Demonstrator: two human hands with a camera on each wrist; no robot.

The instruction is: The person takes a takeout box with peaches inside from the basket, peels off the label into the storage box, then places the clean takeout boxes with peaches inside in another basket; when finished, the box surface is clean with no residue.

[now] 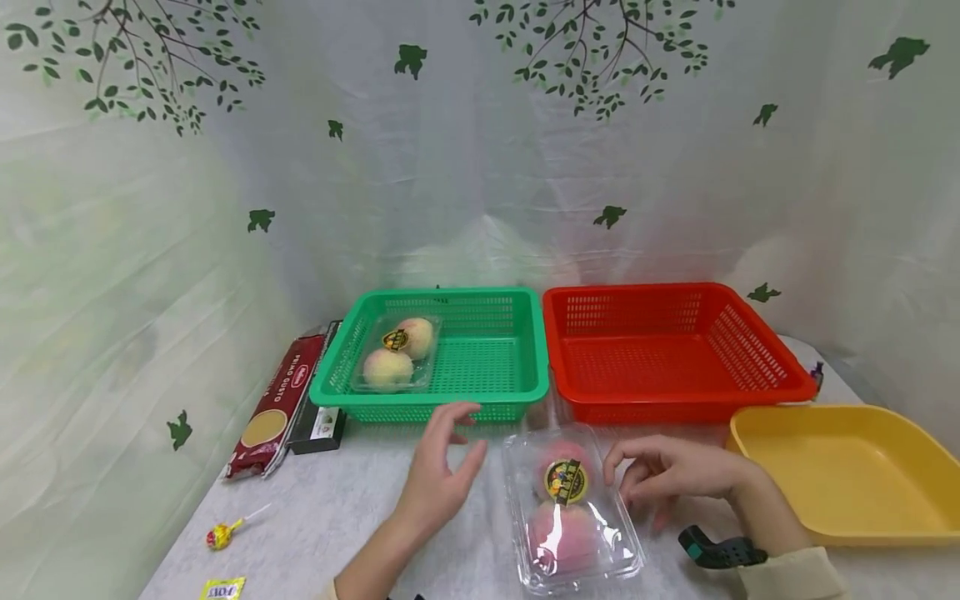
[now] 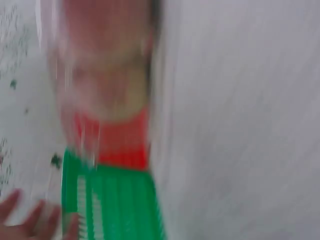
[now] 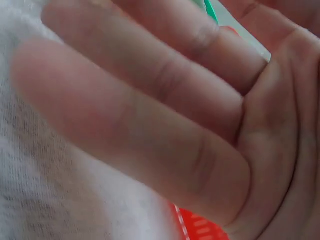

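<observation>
A clear plastic box of two pink peaches, with a black and gold label, lies on the cloth-covered table. My right hand is at its right side, fingers loosely bent with the fingertips close by the box edge. In the right wrist view, the fingers stretch over the white cloth and hold nothing. My left hand is raised to the left of the box, thumb and fingers apart, in front of the green basket. The left wrist view is blurred and shows the left fingers spread.
Inside the green basket sits another box of two paler peaches. Beside it stand a red basket and a yellow tray. At left lie a dark red packet, a black box, a lollipop and a yellow sachet.
</observation>
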